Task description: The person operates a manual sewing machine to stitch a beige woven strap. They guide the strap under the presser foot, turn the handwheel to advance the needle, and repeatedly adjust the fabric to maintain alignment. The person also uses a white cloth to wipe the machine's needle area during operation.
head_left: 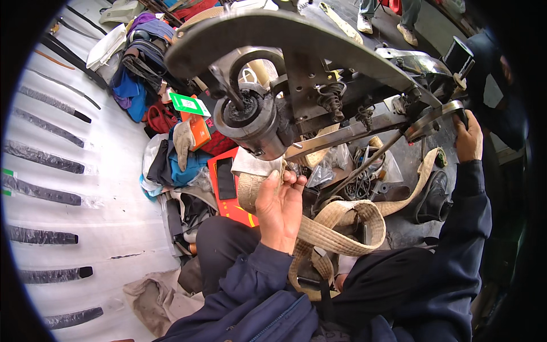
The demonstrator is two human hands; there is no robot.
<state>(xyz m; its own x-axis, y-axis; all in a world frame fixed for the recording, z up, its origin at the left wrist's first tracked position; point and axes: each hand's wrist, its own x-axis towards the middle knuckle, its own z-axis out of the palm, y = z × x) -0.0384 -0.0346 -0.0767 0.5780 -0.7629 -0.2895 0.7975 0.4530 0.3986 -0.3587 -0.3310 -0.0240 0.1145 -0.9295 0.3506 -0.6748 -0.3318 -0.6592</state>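
- Sewing machine (pixel 296 74): a heavy dark metal patcher; its cylindrical head (pixel 250 119) hangs just above the work.
- Webbing strap (pixel 342 228): beige, looped across the lap, one end fed under the head.
- Right hand (pixel 468 139): fingers curled closed around the handwheel (pixel 436 117).
- Left hand (pixel 279 205): fingers pinched shut on the strap end, just beside the needle area. Judged risk: a turn of the wheel could catch a fingertip, or the strap could skew.

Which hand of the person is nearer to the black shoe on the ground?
The right hand. It is on the machine's wheel, just above the black shoe. The left hand holds the beige strap under the machine head, further left.
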